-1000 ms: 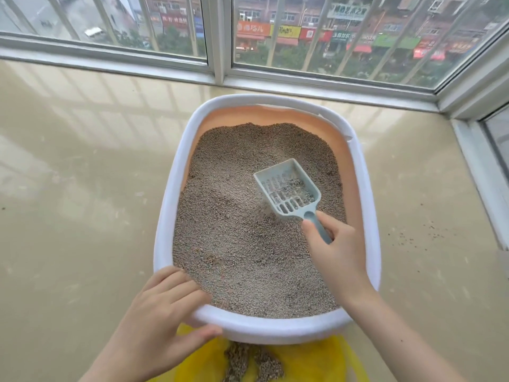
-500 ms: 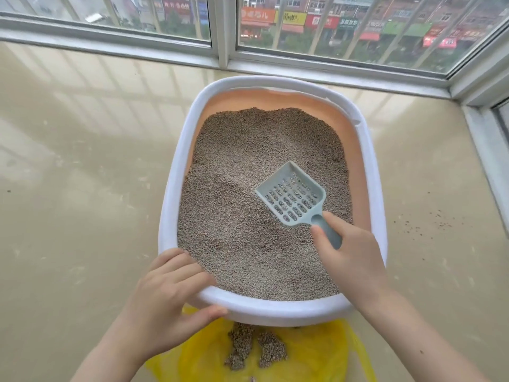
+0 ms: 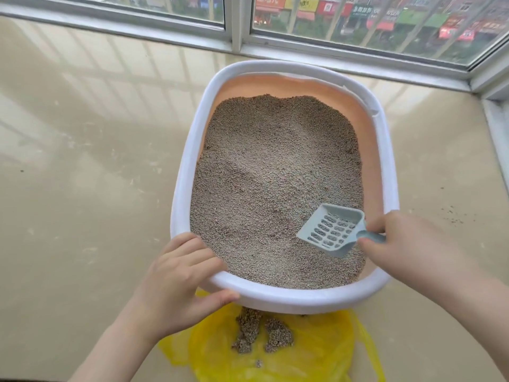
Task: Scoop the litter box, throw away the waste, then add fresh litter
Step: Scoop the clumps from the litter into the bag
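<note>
Two clumps of waste [image 3: 261,333] already lie on the yellow bag [image 3: 316,351], just behind the left hand's fingers, so the scooping step looks under way, with fresh litter still to come. The right hand [image 3: 407,244] has its fingers [image 3: 370,242] curled round the handle of the blue scoop [image 3: 332,232], whose slotted pan sits just ahead of them on the litter [image 3: 270,175] at the near right of the litter box [image 3: 187,172]. The left hand [image 3: 179,277] grips the near rim, fingers [image 3: 190,252] over it and thumb below. The pan looks nearly empty; the next move is probably another pass through the litter. Stray grains [image 3: 451,213] dot the floor [image 3: 82,161] beyond the right fingers; the rim stands between scoop and bag.
</note>
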`<move>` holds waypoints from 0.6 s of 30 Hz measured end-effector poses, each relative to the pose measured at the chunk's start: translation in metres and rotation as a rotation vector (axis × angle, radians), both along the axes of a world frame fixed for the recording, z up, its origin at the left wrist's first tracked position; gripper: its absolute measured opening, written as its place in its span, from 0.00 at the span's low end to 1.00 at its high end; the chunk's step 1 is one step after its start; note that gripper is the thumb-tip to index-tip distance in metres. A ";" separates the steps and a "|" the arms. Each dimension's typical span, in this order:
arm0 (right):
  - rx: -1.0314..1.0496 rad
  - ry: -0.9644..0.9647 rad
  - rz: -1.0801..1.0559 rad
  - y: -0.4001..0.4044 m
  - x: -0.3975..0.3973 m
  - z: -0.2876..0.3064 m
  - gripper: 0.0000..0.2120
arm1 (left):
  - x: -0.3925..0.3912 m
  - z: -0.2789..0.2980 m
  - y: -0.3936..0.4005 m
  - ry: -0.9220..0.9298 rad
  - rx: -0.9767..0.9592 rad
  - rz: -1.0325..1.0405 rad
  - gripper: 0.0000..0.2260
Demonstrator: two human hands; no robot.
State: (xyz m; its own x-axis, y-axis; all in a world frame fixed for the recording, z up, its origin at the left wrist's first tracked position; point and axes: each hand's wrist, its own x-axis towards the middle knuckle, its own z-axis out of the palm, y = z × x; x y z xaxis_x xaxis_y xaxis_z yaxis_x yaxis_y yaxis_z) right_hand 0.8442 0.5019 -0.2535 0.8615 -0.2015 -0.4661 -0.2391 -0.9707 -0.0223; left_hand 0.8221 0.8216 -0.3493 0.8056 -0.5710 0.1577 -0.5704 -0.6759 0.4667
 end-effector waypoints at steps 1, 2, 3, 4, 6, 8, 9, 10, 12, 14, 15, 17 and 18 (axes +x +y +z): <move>-0.023 0.011 0.025 -0.001 0.002 0.002 0.12 | 0.000 0.000 0.000 0.000 -0.001 0.000 0.18; -0.044 0.026 0.049 -0.002 0.004 0.004 0.12 | 0.000 0.000 0.000 -0.002 -0.002 -0.001 0.18; -0.061 0.049 0.070 -0.003 0.007 0.004 0.12 | 0.001 0.000 0.000 -0.002 -0.003 -0.001 0.18; -0.076 0.077 0.091 -0.003 0.011 0.004 0.12 | 0.001 0.000 0.000 -0.001 -0.003 -0.001 0.18; -0.104 0.129 0.144 -0.003 0.021 0.000 0.13 | 0.001 0.000 0.000 0.002 0.001 -0.002 0.18; -0.089 0.172 0.204 0.002 0.030 -0.008 0.14 | 0.001 -0.001 0.000 0.001 -0.002 -0.002 0.18; -0.060 0.177 0.233 0.006 0.033 -0.013 0.14 | 0.001 -0.001 0.000 0.004 -0.005 -0.002 0.18; -0.024 0.166 0.259 0.012 0.034 -0.018 0.14 | 0.000 -0.001 0.000 0.006 -0.006 -0.002 0.18; 0.038 0.112 0.312 0.023 0.034 -0.025 0.14 | 0.001 0.000 0.000 0.007 -0.002 -0.002 0.18; 0.045 0.058 0.376 0.027 0.028 -0.025 0.13 | 0.002 0.001 -0.001 0.005 -0.011 -0.004 0.18; 0.001 0.031 0.411 0.026 0.026 -0.023 0.12 | 0.002 0.000 0.000 -0.002 -0.016 -0.006 0.18; -0.136 -0.010 0.434 0.019 0.023 -0.013 0.09 | 0.002 -0.002 0.001 -0.015 -0.029 -0.009 0.18; -0.193 -0.020 0.393 0.013 0.022 -0.008 0.08 | 0.002 -0.003 0.001 -0.022 -0.037 -0.011 0.18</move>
State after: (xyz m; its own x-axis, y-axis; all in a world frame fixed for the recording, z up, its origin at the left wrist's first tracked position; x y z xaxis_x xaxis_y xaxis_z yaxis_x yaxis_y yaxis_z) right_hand 0.8657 0.5151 -0.2614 0.8986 0.0621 -0.4344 0.1483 -0.9746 0.1675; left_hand 0.8239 0.8223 -0.3522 0.7957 -0.5730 0.1964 -0.5878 -0.6522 0.4787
